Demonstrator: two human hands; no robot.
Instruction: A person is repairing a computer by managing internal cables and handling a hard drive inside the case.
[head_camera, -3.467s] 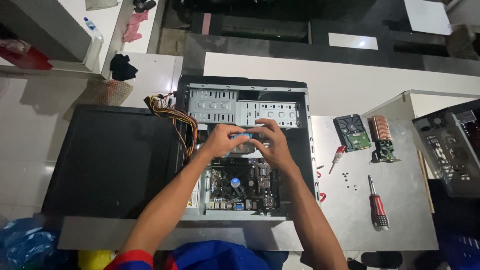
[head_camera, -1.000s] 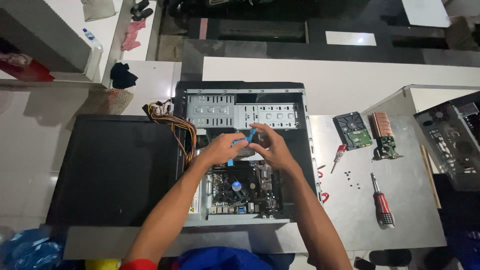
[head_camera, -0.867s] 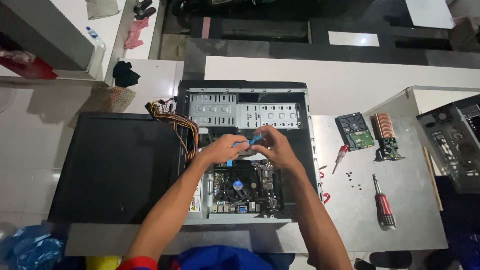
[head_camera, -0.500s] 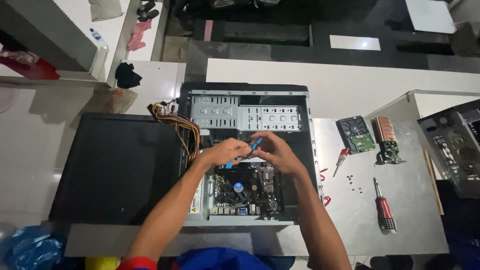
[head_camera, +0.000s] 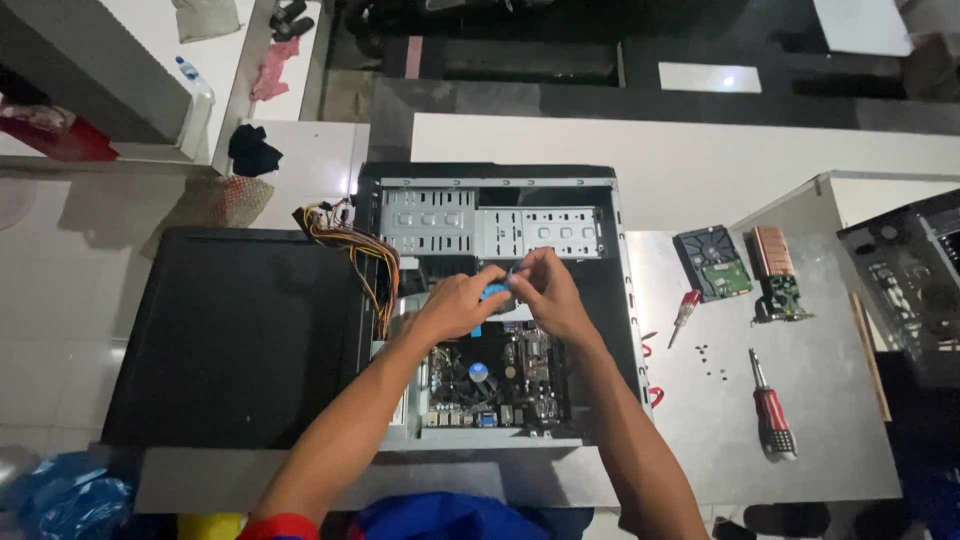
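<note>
- Looking down from my remote feed, I see two bare forearms reach up from the bottom edge, above a blue garment with a red-and-yellow cuff (head_camera: 262, 526).
- Nearest inside the open black desktop computer case (head_camera: 490, 172) lies the dark green motherboard (head_camera: 492, 375), its round fan with a blue centre (head_camera: 479, 372) just below the hands.
- My left hand (head_camera: 450, 305) is curled, its fingers closed on a small bright-blue flat connector (head_camera: 493, 292); that piece sits between both hands, over the upper edge of the motherboard.
- My right hand (head_camera: 545, 292) meets the left, fingertips pinched at the same blue connector; how firmly it grips I cannot tell.
- To the left, a black flat side panel (head_camera: 235, 335) lies beside the case, with a bundle of yellow, red and black power wires (head_camera: 358, 255) spilling along its edge.
- To the right, on the grey metal worktop (head_camera: 830, 440), rest a red-and-black-handled screwdriver (head_camera: 770, 412), a smaller red-handled screwdriver (head_camera: 682, 315) and scattered tiny dark screws (head_camera: 712, 360).
- Farther out, the silver perforated drive cage (head_camera: 490, 222) fills the case's top half.
- Beyond, a bare hard drive with a green circuit board (head_camera: 713, 262) and a copper-finned expansion card (head_camera: 777, 272) lie side by side.
</note>
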